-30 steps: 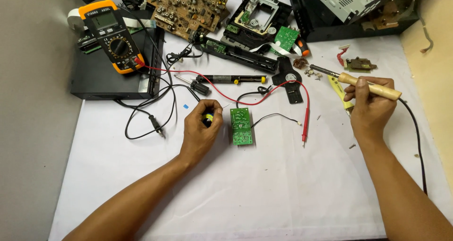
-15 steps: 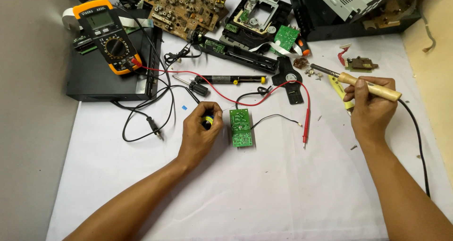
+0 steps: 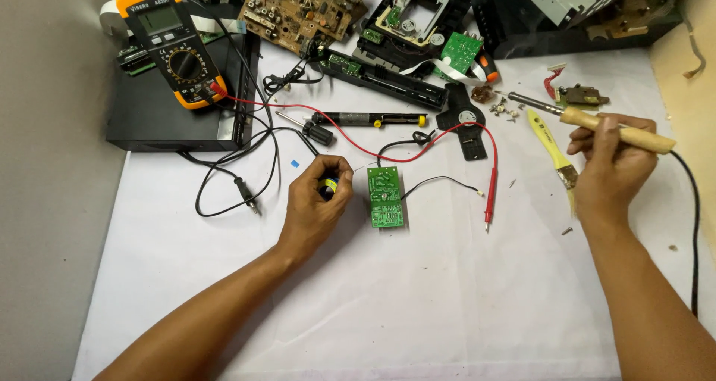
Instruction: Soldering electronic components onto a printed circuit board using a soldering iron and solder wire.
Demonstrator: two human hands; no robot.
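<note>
My left hand point(image 3: 317, 205) rests on the white sheet point(image 3: 418, 299), fingers closed on a small yellow and blue spool point(image 3: 329, 186) with a thin strand running toward a small green circuit board point(image 3: 385, 206) just to its right. My right hand point(image 3: 610, 164) is raised at the right, gripping the wooden handle of a soldering iron point(image 3: 597, 126) whose metal tip points left. A black wire leaves the board to the right.
An orange multimeter point(image 3: 171, 47) sits on a black box point(image 3: 175, 108) at the back left, its red probe point(image 3: 490, 194) lying right of the board. A desoldering pump point(image 3: 369, 119), yellow brush point(image 3: 553, 151), brown circuit board point(image 3: 298, 6) and dismantled drive parts point(image 3: 410, 15) crowd the back.
Both hands have stayed almost where they were. The view has shifted slightly, nothing on the sheet has visibly moved.
</note>
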